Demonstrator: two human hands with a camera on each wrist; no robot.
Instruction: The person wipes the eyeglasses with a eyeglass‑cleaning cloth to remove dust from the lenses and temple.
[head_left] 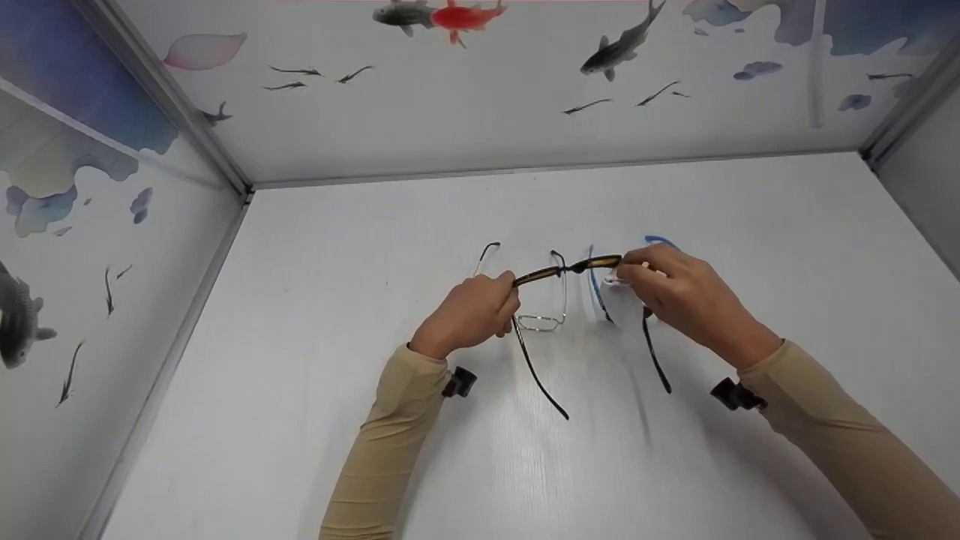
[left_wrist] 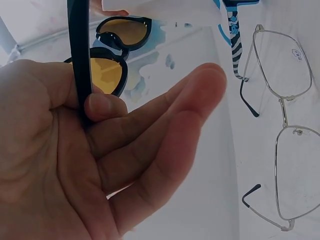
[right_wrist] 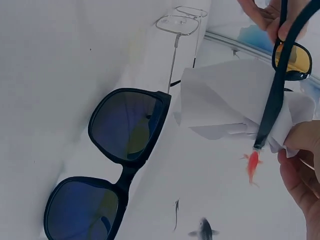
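Observation:
Black-framed glasses with yellow lenses [head_left: 601, 262] are held above the table, their temple arms pointing toward the person. My left hand [head_left: 476, 311] pinches them at the left hinge; in the left wrist view its other fingers stretch away from the black temple arm [left_wrist: 79, 55]. A creased white cloth [right_wrist: 220, 95] is pinched by my right hand [head_left: 690, 296] at the glasses' right end, beside the black right temple arm [right_wrist: 272, 107]. Most of the cloth is hidden behind that hand in the head view, and I cannot tell how it lies on the lens.
Thin metal-rimmed glasses [left_wrist: 284, 112] lie on the white table [head_left: 337, 420], beyond my left hand. Sunglasses with dark bluish lenses [right_wrist: 125, 127] lie below my right hand. A blue temple arm [head_left: 596, 289] shows between the hands. Panels with painted fish [head_left: 619, 52] enclose the table.

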